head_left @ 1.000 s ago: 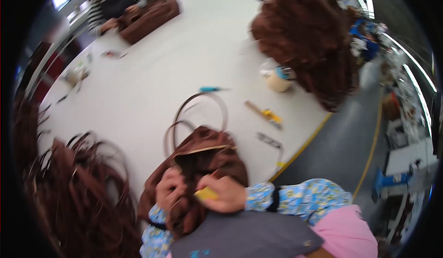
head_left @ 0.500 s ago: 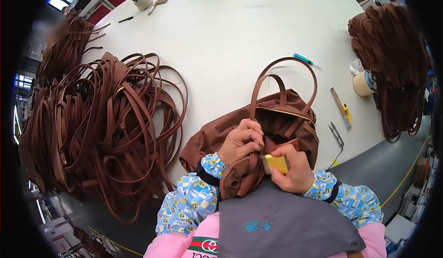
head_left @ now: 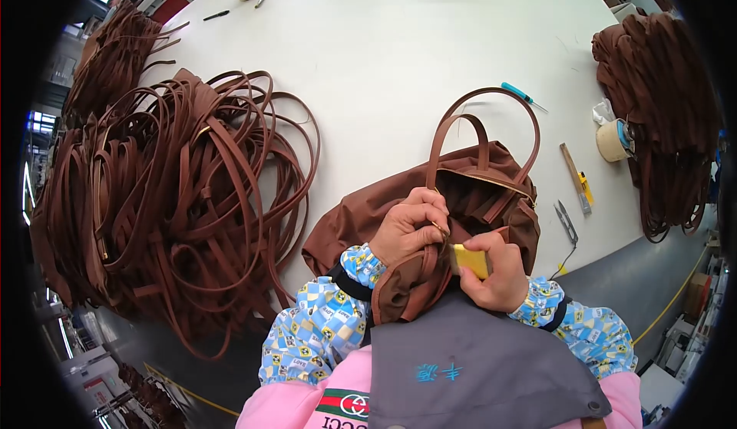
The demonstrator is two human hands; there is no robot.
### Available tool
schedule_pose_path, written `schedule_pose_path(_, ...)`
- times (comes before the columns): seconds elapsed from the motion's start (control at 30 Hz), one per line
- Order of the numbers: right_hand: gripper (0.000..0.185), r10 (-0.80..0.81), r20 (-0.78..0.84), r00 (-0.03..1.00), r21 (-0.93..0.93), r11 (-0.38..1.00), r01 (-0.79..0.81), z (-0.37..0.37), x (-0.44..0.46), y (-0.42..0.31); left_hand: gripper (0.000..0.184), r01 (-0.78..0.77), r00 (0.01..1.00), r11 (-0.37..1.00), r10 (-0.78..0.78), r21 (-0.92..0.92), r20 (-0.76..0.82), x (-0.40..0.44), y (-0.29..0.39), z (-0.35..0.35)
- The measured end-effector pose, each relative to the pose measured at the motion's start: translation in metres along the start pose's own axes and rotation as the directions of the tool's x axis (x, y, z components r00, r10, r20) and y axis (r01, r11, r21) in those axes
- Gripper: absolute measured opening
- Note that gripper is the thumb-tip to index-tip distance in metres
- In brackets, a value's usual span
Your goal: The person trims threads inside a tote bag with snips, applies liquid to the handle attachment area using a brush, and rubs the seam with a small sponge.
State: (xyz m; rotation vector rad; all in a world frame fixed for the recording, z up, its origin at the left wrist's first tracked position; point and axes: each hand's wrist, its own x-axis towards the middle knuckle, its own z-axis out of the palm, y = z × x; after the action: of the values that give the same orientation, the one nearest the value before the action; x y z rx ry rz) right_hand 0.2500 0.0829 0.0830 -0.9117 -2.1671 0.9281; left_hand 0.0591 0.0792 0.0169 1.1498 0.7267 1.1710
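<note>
A brown handbag [head_left: 376, 210] lies on its side before me, its two handles looped toward the back and its gold-zipped mouth open. My left hand [head_left: 413, 228] is closed, pinching the bag's edge near the zipper end by the thumb and fingertips. Close beside it, my right hand [head_left: 495, 272] grips a small yellow block [head_left: 471, 260] with a greyish edge. That edge faces the spot pinched by my left hand; whether it touches the bag I cannot tell. Part of the bag's front folds down over my grey apron [head_left: 484, 360].
Many brown bags with long straps [head_left: 169, 199] are heaped at left, and brown pieces [head_left: 649, 107] hang at right. On the white table [head_left: 368, 68] lie a blue-handled awl [head_left: 517, 91], a yellow cutter [head_left: 586, 187], thread snips [head_left: 566, 223] and a tape roll [head_left: 612, 141].
My view has shifted slightly, so most things appear a little displaced. My right hand has brought the yellow block to a slightly different tilt; the left keeps its pinch on the bag.
</note>
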Motion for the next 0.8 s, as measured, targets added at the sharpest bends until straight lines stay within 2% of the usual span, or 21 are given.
schedule_pose_path(0.1, 0.037, -0.01, -0.114, 0.993, 0.057, 0.998, 0.016, -0.005, 0.003, -0.002, 0.009, 0.006, 1.0, 1.0, -0.006, -0.01, 0.005, 0.003, 0.001, -0.001)
schedule_pose_path(0.13, 0.04, -0.011, -0.137, 0.991, 0.019, 1.0, 0.013, -0.011, 0.009, -0.009, 0.01, -0.003, 1.0, 1.0, 0.002, 0.011, 0.015, 0.003, 0.002, 0.0)
schedule_pose_path(0.2, 0.035, -0.109, -0.227, 0.968, -0.029, 0.994, 0.105, -0.012, 0.021, -0.016, 0.01, 0.013, 1.0, 1.0, -0.012, -0.005, 0.016, 0.003, 0.002, 0.0)
schedule_pose_path(0.33, 0.028, -0.151, -0.152, 0.977, 0.045, 0.986, 0.159, 0.0, 0.025, -0.007, 0.011, 0.019, 1.0, 0.999, -0.018, -0.047, 0.02, 0.002, -0.001, -0.001)
schedule_pose_path(0.57, 0.023, -0.069, -0.092, 0.993, 0.055, 0.996, 0.074, 0.001, 0.013, 0.001, 0.014, -0.003, 1.0, 0.998, 0.004, -0.062, 0.018, 0.003, -0.002, 0.001)
schedule_pose_path(0.67, 0.025, -0.026, -0.119, 0.993, 0.052, 0.998, 0.032, -0.001, 0.014, -0.001, 0.013, 0.012, 1.0, 0.996, -0.012, -0.093, 0.006, 0.003, -0.001, 0.0)
schedule_pose_path(0.73, 0.027, 0.012, -0.229, 0.973, 0.147, 0.989, 0.023, 0.0, 0.018, -0.006, 0.012, -0.005, 1.0, 0.998, 0.006, -0.069, 0.018, 0.003, -0.002, -0.001)
schedule_pose_path(0.8, 0.028, -0.011, -0.241, 0.971, 0.143, 0.989, 0.046, 0.002, 0.023, -0.009, 0.012, 0.005, 1.0, 0.996, -0.004, -0.091, 0.008, 0.002, -0.001, 0.001)
